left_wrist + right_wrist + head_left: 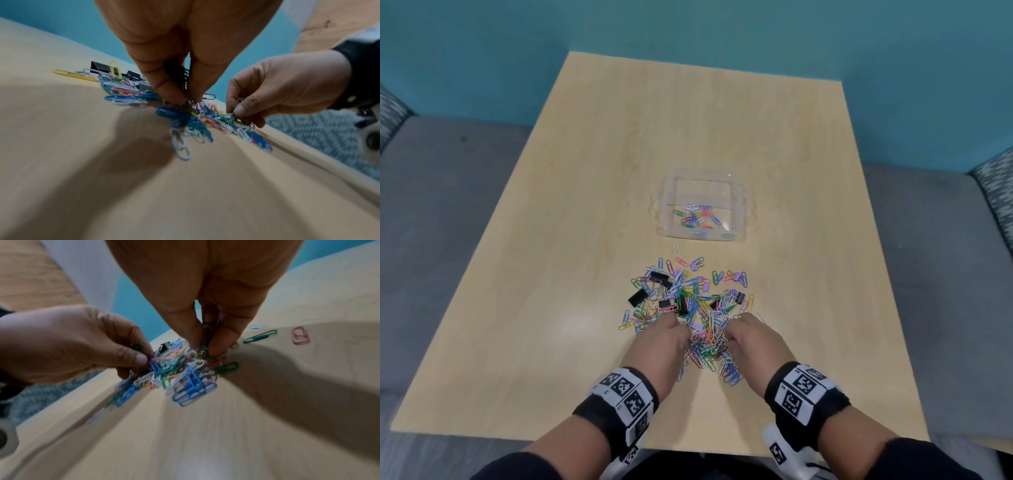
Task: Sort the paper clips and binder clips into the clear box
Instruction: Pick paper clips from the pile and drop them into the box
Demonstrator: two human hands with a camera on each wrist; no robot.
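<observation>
Head view: my left hand (664, 337) and right hand (748, 337) each pinch paper clips (707, 342) from the near end of the pile on the bench (551, 274), fingers clamped. The box (739, 205) lies straight ahead beyond the pile, about equally near both hands.

From above, my left hand (662, 341) and right hand (751, 337) cover my fingertips — how many paper clips (185, 125) each pinches is blurred. The clear box (703, 209) walls barely show.
</observation>
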